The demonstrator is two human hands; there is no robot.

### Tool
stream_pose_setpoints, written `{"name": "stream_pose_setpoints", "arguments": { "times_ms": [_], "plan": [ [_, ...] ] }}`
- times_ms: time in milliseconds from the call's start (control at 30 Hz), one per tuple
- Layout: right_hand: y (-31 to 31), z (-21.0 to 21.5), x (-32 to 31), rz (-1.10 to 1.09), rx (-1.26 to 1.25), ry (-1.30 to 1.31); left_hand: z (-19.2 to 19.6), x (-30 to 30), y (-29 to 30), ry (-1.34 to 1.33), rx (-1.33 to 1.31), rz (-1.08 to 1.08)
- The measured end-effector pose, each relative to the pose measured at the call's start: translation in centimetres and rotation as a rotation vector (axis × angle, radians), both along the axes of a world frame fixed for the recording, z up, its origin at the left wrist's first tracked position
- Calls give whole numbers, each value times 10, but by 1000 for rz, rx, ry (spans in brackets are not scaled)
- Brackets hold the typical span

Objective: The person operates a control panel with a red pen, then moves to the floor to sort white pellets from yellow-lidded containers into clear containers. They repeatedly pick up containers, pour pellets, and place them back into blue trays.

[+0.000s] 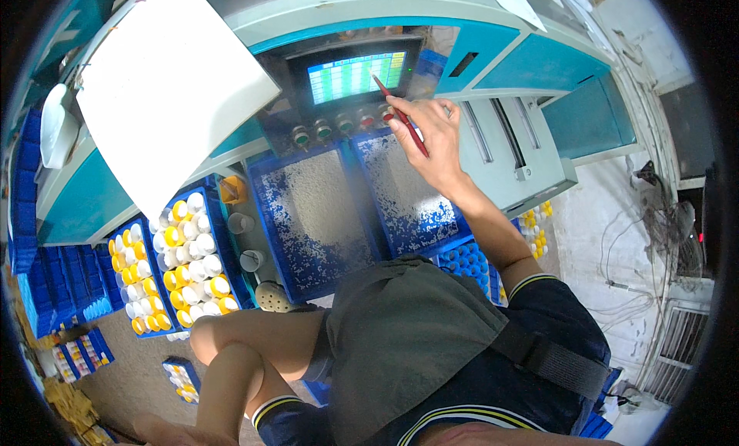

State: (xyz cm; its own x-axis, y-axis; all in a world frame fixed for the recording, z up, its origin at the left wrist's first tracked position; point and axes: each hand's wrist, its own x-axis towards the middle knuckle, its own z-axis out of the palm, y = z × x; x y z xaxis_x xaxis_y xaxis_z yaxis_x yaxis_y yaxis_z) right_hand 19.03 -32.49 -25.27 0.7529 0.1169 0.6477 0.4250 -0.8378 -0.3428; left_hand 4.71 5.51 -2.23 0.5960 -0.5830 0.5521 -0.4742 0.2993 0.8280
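My right hand (pixel 433 134) grips a slim dark red pen (pixel 406 123), closed around its shaft. The pen's pale tip is at the lit touchscreen (pixel 358 76), over the right part of its green and white grid; whether it touches cannot be told. Below the screen, a row of push buttons includes a red button (pixel 387 116) close under my hand and a green button (pixel 300 135) farther left. My left arm (pixel 231 384) is bent back beside my raised knee. At the lower edge, my left hand (pixel 165 432) is partly cut off and blurred, its fingers unclear.
Two blue trays of small white pellets (pixel 319 196) lie before me under the panel. A large white board (pixel 165 84) covers the upper left. Blue crates of white and yellow caps (pixel 192 250) stand left. Teal machine doors (pixel 539 65) and a grey slotted plate (pixel 504 150) are right.
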Motion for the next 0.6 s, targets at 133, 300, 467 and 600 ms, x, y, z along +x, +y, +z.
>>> {"name": "stream_pose_setpoints", "arguments": {
  "times_ms": [133,300,467,600],
  "plan": [
    [6,1,3,11,-17,-7,21,2,15,301,74,-122],
    [12,2,6,24,4,-41,31,-1,21,440,39,-174],
    [12,3,3,11,-8,-1,28,0,20,510,-32,-206],
    [12,4,2,-1,-7,-9,30,1,20,477,-13,-180]
  ]
}}
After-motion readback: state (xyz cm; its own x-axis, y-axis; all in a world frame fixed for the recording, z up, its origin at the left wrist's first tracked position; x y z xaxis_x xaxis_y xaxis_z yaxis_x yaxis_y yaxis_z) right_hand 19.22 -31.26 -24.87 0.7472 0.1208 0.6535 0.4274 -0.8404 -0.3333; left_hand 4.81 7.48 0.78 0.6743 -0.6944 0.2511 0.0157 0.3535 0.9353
